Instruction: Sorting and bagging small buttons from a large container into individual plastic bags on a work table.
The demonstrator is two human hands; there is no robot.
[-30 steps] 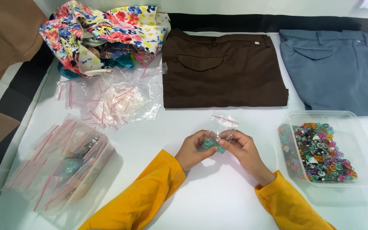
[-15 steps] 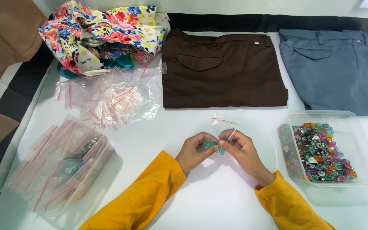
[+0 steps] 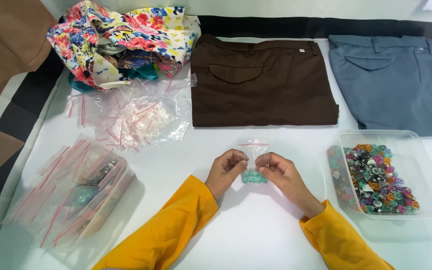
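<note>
Two hands, left (image 3: 226, 170) and right (image 3: 282, 172), pinch a small bag (image 3: 254, 162) upright between them, fingers holding its sides, teal beads (image 3: 254, 177) settled at the bottom.

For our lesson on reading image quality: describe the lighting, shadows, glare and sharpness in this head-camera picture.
Head view: even, bright light on the white table; soft shadows under the left hand, right hand and clear tub; mild sheen on the pile of empty zip bags; centre sharp, though the small bag of teal pieces is too small for detail; table edges bow slightly.
</note>
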